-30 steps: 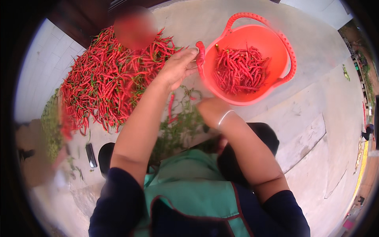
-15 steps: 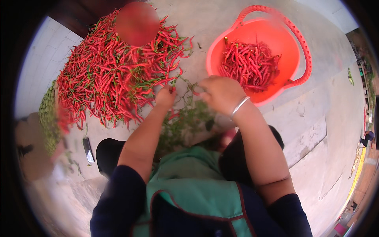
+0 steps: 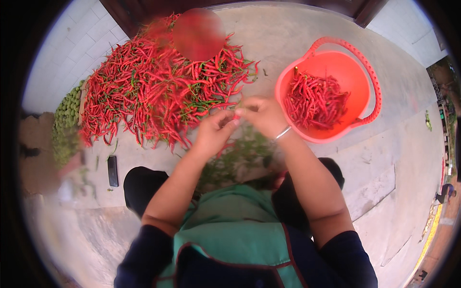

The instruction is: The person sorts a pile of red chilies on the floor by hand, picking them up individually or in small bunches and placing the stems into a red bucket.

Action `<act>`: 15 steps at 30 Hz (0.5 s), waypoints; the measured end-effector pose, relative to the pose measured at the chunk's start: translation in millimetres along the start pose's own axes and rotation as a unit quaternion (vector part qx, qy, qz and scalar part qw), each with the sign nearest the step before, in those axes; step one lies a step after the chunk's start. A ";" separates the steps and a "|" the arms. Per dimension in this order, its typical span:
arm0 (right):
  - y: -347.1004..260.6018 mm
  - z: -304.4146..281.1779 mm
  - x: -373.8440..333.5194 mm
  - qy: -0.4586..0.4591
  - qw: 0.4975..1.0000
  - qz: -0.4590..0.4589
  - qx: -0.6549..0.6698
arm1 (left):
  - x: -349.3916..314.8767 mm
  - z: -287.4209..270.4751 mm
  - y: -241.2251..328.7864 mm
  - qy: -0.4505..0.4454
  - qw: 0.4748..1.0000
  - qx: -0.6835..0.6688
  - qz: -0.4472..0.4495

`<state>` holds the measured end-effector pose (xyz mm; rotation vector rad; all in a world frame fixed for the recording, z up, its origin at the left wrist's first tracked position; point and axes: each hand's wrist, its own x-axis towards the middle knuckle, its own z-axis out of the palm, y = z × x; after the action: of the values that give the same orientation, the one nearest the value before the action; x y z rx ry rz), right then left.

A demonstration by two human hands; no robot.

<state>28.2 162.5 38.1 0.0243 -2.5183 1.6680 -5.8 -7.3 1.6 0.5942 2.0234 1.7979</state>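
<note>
Before my lap, my left hand [image 3: 215,133] and my right hand [image 3: 264,116] meet fingertip to fingertip. A small red chili pepper [image 3: 236,116] shows between them, mostly covered by the fingers. My left thumb and forefinger close toward it from the left; my right hand, with a silver bangle at the wrist, pinches at it from the right. Beyond my left hand spreads a large heap of red chili peppers [image 3: 139,91], many with green stems. Just past my right hand stands a red-orange basket [image 3: 357,72] with a pile of red chilies [image 3: 317,101] inside.
Green stems and leaves [image 3: 240,156] lie blurred on the concrete floor between my knees. A black phone [image 3: 113,171] lies left of my left knee. Green round produce [image 3: 67,108] is heaped at the far left, beside a white tiled wall [image 3: 72,45]. A dark door [image 3: 331,6] stands behind.
My hands, apart before, have come together at the chili pepper. The left has moved right toward the right hand. The whole view has shifted, showing more of the wall and door.
</note>
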 end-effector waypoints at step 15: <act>21.1 -20.2 -61.8 -0.212 0.858 0.022 -0.468 | 123.7 137.0 31.6 -0.085 0.984 -0.155 0.002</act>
<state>89.7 186.1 19.8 0.2645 -3.3855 0.2861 -35.0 177.0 17.2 0.6323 1.5910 1.9402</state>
